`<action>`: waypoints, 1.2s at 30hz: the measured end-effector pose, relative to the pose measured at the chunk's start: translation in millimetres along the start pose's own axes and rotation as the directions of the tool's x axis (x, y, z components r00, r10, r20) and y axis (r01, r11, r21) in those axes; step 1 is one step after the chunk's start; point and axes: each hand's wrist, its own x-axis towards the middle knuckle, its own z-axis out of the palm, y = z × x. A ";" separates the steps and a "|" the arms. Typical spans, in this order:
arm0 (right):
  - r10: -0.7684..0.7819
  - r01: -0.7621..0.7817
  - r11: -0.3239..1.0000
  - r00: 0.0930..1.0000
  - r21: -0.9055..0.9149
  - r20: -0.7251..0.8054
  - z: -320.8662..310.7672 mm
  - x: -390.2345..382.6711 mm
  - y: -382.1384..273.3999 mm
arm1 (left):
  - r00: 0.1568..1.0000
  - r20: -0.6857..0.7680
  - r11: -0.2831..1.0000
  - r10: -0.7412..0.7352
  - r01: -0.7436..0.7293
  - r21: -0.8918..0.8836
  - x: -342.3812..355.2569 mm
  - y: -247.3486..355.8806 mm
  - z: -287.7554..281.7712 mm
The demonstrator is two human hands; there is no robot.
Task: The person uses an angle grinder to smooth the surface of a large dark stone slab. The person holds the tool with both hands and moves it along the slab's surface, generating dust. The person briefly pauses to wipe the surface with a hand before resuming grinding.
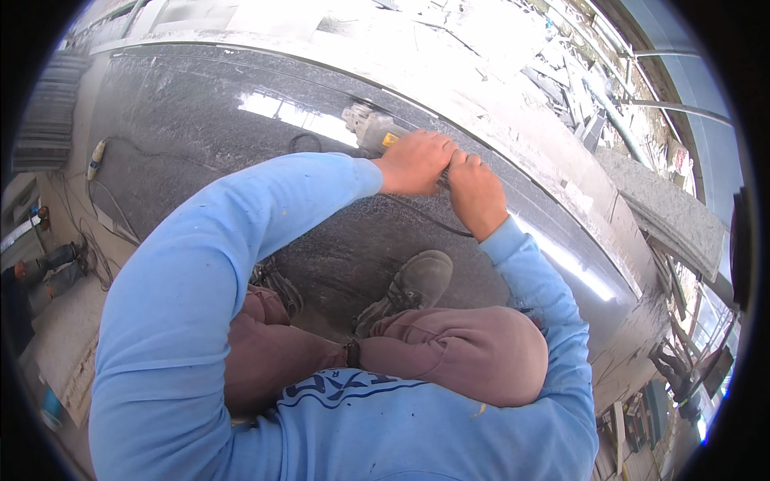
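Two closed grips hold your power tool [372,131]: left hand [416,163] nearer its head [358,120], right hand [476,194] behind, its long axis slanting away leftward over the dark slab [180,104].

The dark slab [200,96] looks glossy beneath dust, the power tool [370,129] dull metallic, the blue sleeves [200,264] matt cloth.

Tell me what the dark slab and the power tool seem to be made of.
Dark slab: probably polished stone, given its bright, mirror-like reflections, though dusty in places.
Power tool: front end perhaps metal, from its matte grey look; the gripped part is too hidden to tell.
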 end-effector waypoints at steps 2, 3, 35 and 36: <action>-0.020 0.020 1.000 1.000 -0.005 -0.002 5.1 5.6 -1.0 | 1.000 0.006 1.000 -0.011 0.011 -0.002 -1.6 -4.6 -0.6; -0.005 0.004 1.000 1.000 0.029 0.018 5.4 8.8 -3.3 | 1.000 0.006 1.000 -0.011 0.011 0.014 -2.8 -8.3 -0.8; -0.014 0.006 0.988 0.998 0.154 0.054 7.0 25.8 -11.2 | 0.999 -0.002 0.998 -0.038 0.038 0.055 -6.7 -26.2 -2.6; 0.000 -0.006 0.991 0.999 0.133 0.048 6.5 22.3 -10.1 | 1.000 -0.018 0.998 -0.014 0.015 0.056 -6.7 -22.9 -1.5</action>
